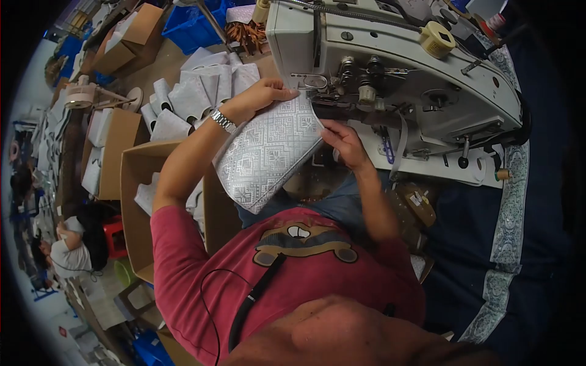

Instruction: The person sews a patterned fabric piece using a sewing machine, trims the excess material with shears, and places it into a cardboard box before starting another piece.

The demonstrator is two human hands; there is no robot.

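Note:
A silver-white patterned fabric piece [268, 149] hangs between my hands in front of a sewing machine [390, 70], its lower edge over my lap. My left hand [264, 96], a metal watch on its wrist, grips the upper edge close to the machine's needle area; some of its fingers are hidden. On the right side edge, my right hand [343, 143] pinches the fabric between thumb and fingers. The fabric's top corner reaches the needle area, where the exact contact is hidden. A seam line runs along its lower right edge.
Similar pale fabric pieces [195, 91] lie heaped on the table behind my left arm. An open cardboard box [137, 207] stands at my left, with a blue crate [192, 27] farther back. A patterned strip [510, 207] hangs at the right. Another person [70, 253] sits far left.

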